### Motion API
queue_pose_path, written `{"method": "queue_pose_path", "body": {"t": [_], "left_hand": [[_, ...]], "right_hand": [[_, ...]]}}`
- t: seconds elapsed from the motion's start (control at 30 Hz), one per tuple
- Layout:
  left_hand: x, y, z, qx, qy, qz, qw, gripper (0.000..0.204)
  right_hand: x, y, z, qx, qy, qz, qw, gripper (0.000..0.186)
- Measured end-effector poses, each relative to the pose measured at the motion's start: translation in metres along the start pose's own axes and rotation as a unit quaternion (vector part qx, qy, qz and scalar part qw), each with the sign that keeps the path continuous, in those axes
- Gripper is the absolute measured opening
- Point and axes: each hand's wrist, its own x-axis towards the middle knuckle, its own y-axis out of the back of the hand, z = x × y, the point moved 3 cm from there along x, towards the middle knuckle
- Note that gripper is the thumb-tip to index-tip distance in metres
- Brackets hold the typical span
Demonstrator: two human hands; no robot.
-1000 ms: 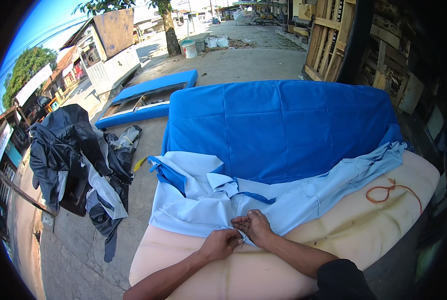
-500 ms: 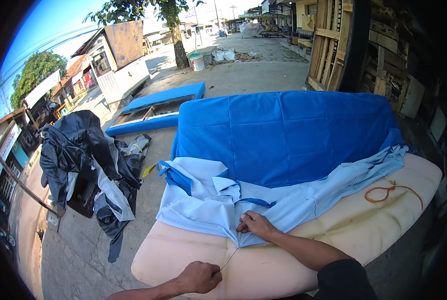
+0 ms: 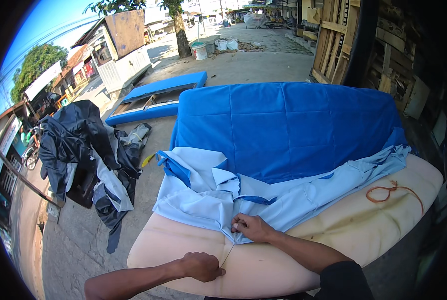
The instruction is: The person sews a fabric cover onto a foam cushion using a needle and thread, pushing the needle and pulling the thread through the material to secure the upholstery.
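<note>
Hands [image 3: 202, 266] [image 3: 253, 228], two, on one thread [image 3: 227, 256], one pale-blue cloth [image 3: 196, 207]

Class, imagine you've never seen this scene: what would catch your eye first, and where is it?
Probably the big bright-blue padded piece across the centre, with light-blue fabric in front, partly covering a pale foam slab. Below centre, a thin thread runs from the left hand to the fabric's edge, where the right hand holds it. To the left, crumpled black sheeting stands out against the grey pavement.
</note>
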Motion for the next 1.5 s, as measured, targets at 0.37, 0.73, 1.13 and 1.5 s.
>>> {"method": "queue_pose_path", "body": {"t": [0.37, 0.73, 1.13, 1.5], "left_hand": [[-0.170, -0.050, -0.018, -0.281, -0.029, 0.260, 0.923, 0.029], [-0.064, -0.006, -0.016, -0.241, -0.133, 0.505, 0.818, 0.025], [-0.009, 0.012, -0.009, -0.345, -0.045, 0.331, 0.877, 0.033], [-0.059, -0.056, -0.053, -0.481, -0.050, 0.385, 0.786, 0.031]], "right_hand": [[0.000, 0.005, 0.006, 0.034, -0.019, -0.063, 0.997, 0.027], [-0.039, 0.113, -0.037, -0.310, 0.130, 0.035, 0.941, 0.030], [-0.021, 0.111, 0.030, -0.395, -0.148, 0.148, 0.895, 0.038], [-0.008, 0.089, 0.011, 0.021, -0.094, 0.102, 0.990, 0.049]]}}
